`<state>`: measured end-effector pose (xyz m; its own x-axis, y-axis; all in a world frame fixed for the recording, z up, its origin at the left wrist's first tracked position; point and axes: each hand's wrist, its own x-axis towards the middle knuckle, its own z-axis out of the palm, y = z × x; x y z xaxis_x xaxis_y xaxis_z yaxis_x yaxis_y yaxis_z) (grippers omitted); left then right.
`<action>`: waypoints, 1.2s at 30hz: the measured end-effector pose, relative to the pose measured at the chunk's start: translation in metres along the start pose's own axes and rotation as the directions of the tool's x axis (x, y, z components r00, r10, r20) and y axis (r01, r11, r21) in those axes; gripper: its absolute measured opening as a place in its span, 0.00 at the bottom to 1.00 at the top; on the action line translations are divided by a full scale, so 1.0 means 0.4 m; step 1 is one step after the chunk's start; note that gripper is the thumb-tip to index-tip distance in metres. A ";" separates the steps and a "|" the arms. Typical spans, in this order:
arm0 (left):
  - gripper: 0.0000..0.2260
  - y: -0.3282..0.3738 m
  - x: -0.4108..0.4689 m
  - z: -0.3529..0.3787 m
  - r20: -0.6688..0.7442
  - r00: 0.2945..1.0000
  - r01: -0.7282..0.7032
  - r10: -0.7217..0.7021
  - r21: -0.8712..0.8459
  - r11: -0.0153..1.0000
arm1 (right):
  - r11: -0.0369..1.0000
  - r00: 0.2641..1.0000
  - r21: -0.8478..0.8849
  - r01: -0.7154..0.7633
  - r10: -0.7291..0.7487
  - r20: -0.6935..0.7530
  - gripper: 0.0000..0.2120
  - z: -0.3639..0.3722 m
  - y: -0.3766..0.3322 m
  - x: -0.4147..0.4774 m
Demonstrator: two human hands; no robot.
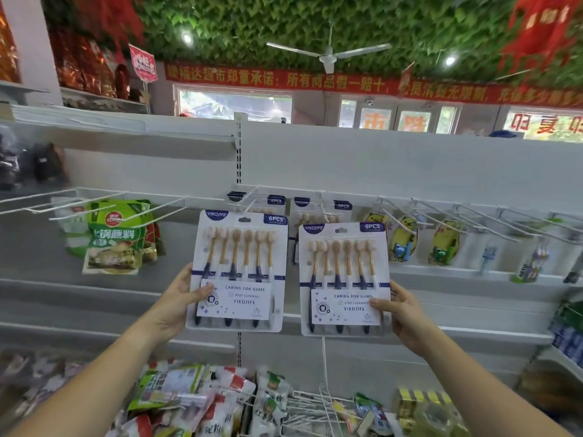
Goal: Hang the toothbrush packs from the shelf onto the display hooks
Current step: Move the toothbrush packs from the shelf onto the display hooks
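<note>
I hold up two flat six-piece toothbrush packs in front of the white display wall. My left hand (181,302) grips the lower left edge of the left pack (238,269). My right hand (400,313) grips the lower right edge of the right pack (344,279). Both packs are upright, their hang holes at the top, just below the white display hooks (249,200). More packs of the same kind (318,209) hang on those hooks behind the two I hold.
Empty white hooks (110,209) stick out at the left above green food pouches (116,238). Yellow children's toothbrush packs (403,238) hang on hooks at the right. Below lie several loose food packets (195,395) and a pile of spare wire hooks (315,408).
</note>
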<state>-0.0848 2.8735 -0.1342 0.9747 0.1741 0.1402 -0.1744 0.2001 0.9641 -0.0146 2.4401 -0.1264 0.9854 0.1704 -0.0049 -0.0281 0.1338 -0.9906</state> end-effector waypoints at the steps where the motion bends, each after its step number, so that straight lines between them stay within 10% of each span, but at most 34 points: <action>1: 0.24 0.004 0.007 -0.005 0.024 1.000 0.004 -0.004 -0.014 1.000 | 1.000 1.000 -0.003 0.001 -0.001 -0.006 0.23 0.013 0.001 -0.005; 5: 0.35 0.019 0.039 -0.019 0.086 0.996 0.028 -0.026 -0.032 0.999 | 1.000 0.999 0.012 -0.003 0.003 -0.033 0.22 0.055 0.008 -0.018; 23: 0.24 -0.001 0.094 -0.053 0.105 0.994 0.020 -0.015 -0.045 0.999 | 1.000 0.994 0.004 0.014 -0.014 -0.106 0.20 0.118 -0.011 0.074; 36: 0.41 0.015 0.110 -0.057 0.035 0.999 -0.013 0.012 0.036 0.999 | 0.999 0.991 0.023 0.031 -0.027 -0.134 0.17 0.145 0.012 0.168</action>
<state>-0.0463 2.9044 -0.1275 0.9769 0.1421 0.1594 -0.1820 0.1631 0.9697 0.0417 2.5086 -0.1237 0.9994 0.0348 0.0040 -0.0016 0.1613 -0.9869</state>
